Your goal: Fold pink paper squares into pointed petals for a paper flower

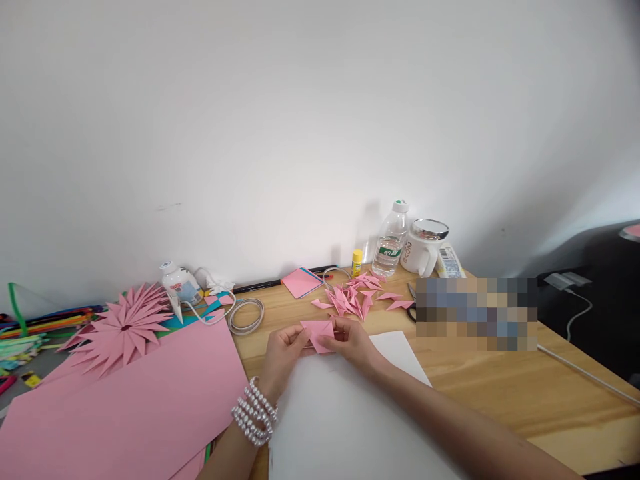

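Observation:
Between both hands is a small folded piece of pink paper (319, 333), held just above a white sheet (345, 413). My left hand (286, 348) pinches its left side between thumb and fingers; a pearl bracelet wraps that wrist. On the right side of the paper, my right hand (353, 341) grips with its thumb in front and fingers behind. Beyond the hands lies a loose pile of pink folded paper pieces (350, 297). To the left, a spiky pink paper star (125, 327) rests on large pink sheets (150, 407).
At the back stand a yellow glue stick (357, 263), a water bottle (391, 243) and a white mug (424, 248). Scissors (411, 310) lie right of the pile, beside a blurred-out patch. A white bottle (181, 283), a coiled band (246, 317) and a black pen (257, 286) are back left.

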### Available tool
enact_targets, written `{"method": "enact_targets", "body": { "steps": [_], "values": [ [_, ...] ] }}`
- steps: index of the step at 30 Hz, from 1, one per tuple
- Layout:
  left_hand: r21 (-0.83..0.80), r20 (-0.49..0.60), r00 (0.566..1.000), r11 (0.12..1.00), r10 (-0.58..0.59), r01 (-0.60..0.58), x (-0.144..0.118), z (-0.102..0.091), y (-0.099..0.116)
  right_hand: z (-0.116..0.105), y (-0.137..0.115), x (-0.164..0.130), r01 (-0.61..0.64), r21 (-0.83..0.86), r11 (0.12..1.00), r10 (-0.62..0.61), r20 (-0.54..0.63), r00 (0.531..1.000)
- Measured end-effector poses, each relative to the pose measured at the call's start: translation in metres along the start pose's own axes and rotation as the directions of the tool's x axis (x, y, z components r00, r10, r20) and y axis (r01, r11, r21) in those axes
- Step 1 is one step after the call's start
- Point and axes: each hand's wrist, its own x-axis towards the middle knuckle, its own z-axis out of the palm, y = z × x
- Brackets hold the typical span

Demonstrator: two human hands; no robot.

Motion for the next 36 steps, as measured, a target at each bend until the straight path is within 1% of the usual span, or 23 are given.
{"method": "enact_targets", "body": {
  "steps": [3, 5, 7, 9, 11, 14, 17, 19, 21, 24, 27, 29, 31, 33, 35, 36],
  "values": [
    [0.088, -0.064, 0.998, 0.996, -0.003, 0.009, 0.0, 0.001, 0.0, 0.0, -0.001, 0.0, 0.053, -0.085, 0.995, -0.059, -0.059, 0.997],
    [0.136, -0.082, 0.997, 0.99, -0.01, 0.021, 0.0, 0.002, 0.0, 0.0, -0.001, 0.0, 0.052, -0.081, 0.995, -0.06, -0.101, 0.993],
    [0.153, -0.069, 0.998, 0.988, -0.013, 0.023, -0.001, 0.003, 0.001, 0.0, 0.0, 0.001, 0.033, -0.048, 0.998, -0.038, -0.115, 0.993],
    [0.153, -0.041, 0.999, 0.988, -0.014, 0.02, -0.001, 0.004, 0.001, 0.0, 0.001, 0.001, 0.02, -0.027, 0.999, -0.022, -0.105, 0.994],
    [0.155, -0.03, 0.999, 0.988, -0.015, 0.02, -0.002, 0.004, 0.0, 0.0, 0.001, 0.0, 0.03, -0.047, 0.998, -0.034, -0.097, 0.995],
    [0.17, -0.057, 0.998, 0.985, -0.011, 0.021, -0.002, 0.005, -0.002, 0.001, 0.002, -0.003, 0.083, -0.139, 0.987, -0.101, -0.128, 0.987],
    [0.18, -0.075, 0.997, 0.984, 0.006, 0.008, -0.001, 0.005, -0.004, 0.002, 0.0, -0.006, 0.127, -0.24, 0.962, -0.178, -0.204, 0.963],
    [0.185, -0.073, 0.997, 0.983, 0.017, -0.003, -0.002, 0.006, -0.004, 0.002, -0.001, -0.007, 0.155, -0.293, 0.943, -0.224, -0.217, 0.95],
    [0.184, -0.067, 0.998, 0.983, 0.02, -0.007, -0.002, 0.007, -0.004, 0.002, -0.002, -0.007, 0.213, -0.351, 0.912, -0.293, -0.194, 0.936],
    [0.175, -0.075, 0.997, 0.985, 0.021, -0.007, -0.002, 0.007, -0.003, 0.002, -0.001, -0.008, 0.329, -0.452, 0.829, -0.423, -0.124, 0.898],
    [0.166, -0.088, 0.996, 0.986, 0.024, -0.01, -0.002, 0.006, -0.003, 0.002, -0.001, -0.009, 0.411, -0.487, 0.771, -0.485, -0.029, 0.874],
    [0.158, -0.095, 0.995, 0.987, 0.027, -0.012, -0.002, 0.005, -0.003, 0.002, -0.002, -0.01, 0.433, -0.468, 0.77, -0.483, 0.015, 0.876],
    [0.15, -0.113, 0.993, 0.988, 0.038, -0.021, -0.002, 0.004, -0.002, 0.003, -0.005, -0.01, 0.421, -0.42, 0.804, -0.453, 0.026, 0.891],
    [0.15, -0.141, 0.988, 0.988, 0.058, -0.036, -0.002, 0.004, -0.001, 0.004, -0.008, -0.01, 0.359, -0.315, 0.878, -0.375, 0.01, 0.927],
    [0.156, -0.156, 0.985, 0.987, 0.073, -0.048, -0.002, 0.004, 0.001, 0.004, -0.012, -0.009, 0.254, -0.155, 0.955, -0.255, 0.014, 0.967],
    [0.163, -0.156, 0.985, 0.985, 0.078, -0.052, -0.002, 0.005, 0.001, 0.003, -0.013, -0.008, 0.198, -0.071, 0.978, -0.196, 0.035, 0.98]
  ]
}}
